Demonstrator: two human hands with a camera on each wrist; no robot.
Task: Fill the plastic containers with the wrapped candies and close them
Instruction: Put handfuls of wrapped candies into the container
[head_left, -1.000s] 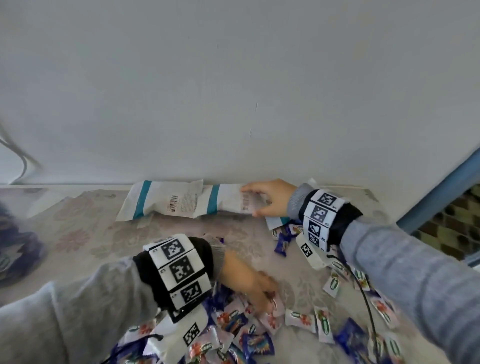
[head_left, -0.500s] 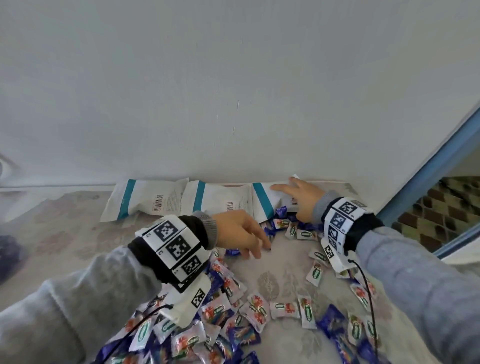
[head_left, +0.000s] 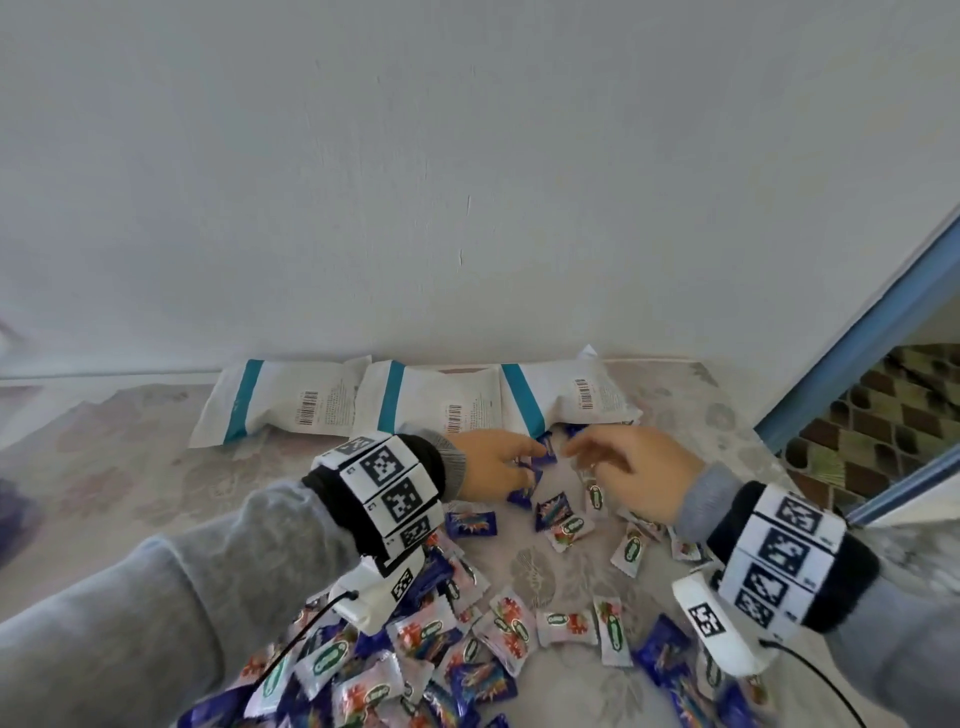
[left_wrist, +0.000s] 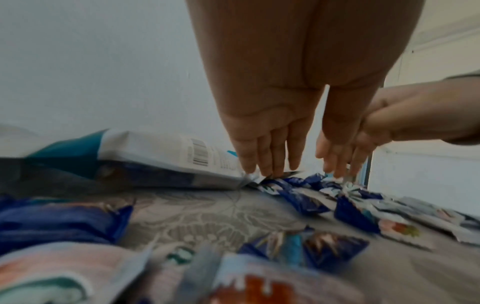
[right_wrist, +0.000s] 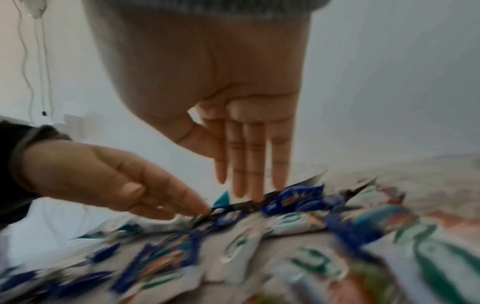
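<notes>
Wrapped candies (head_left: 457, 639), blue ones and white ones with green and red print, lie scattered over the patterned tablecloth (head_left: 535, 577). No plastic container is in view. My left hand (head_left: 524, 457) reaches toward the wall, its straight fingers (left_wrist: 272, 162) touching blue candies (left_wrist: 293, 191) at the edge of a white bag. My right hand (head_left: 576, 447) hovers close beside it with fingers (right_wrist: 249, 181) straight, just above a blue candy (right_wrist: 298, 197). Neither hand holds anything that I can see.
Three white bags with teal stripes (head_left: 431, 400) lie side by side along the wall. A blue door frame (head_left: 852, 332) bounds the table at the right. Something dark blue (head_left: 15, 514) sits at the far left edge.
My right hand left the rightmost bag and drew back over the candies. My left hand moved forward from the pile to meet it near that bag.
</notes>
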